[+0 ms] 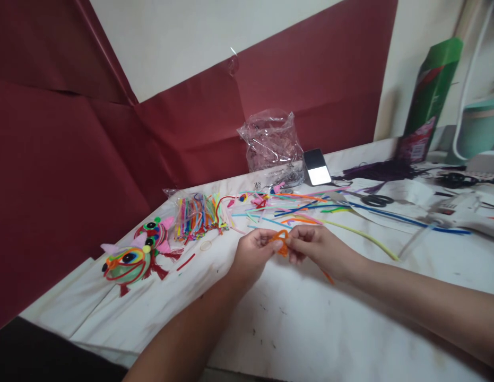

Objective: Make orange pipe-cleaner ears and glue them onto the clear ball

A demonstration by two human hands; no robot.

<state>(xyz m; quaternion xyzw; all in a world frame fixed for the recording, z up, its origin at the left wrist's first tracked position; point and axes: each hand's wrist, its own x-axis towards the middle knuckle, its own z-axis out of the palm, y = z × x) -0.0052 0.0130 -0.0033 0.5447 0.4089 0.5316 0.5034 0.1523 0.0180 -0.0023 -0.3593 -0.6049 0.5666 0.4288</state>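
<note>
An orange pipe cleaner (281, 245), bent into small loops, is held between both hands above the white table. My left hand (255, 249) pinches the looped part from the left. From the right, my right hand (310, 244) has its fingers closed on the same pipe cleaner, and a loose orange end (328, 277) shows below this hand. Just beyond my hands lie loose pipe cleaners in several colours, among them a yellow one (366, 239) and a long blue one (409, 220). My fingertips partly hide the loops.
Two colourful fish-like crafts (129, 265) with red tassels sit at the left. Near them lies a bundle of pipe cleaners (197, 215). A clear plastic bag (270, 143), a phone (317, 167), black scissors (374, 200), a white glue gun (461, 209) and a green bottle (433, 101) stand or lie farther back.
</note>
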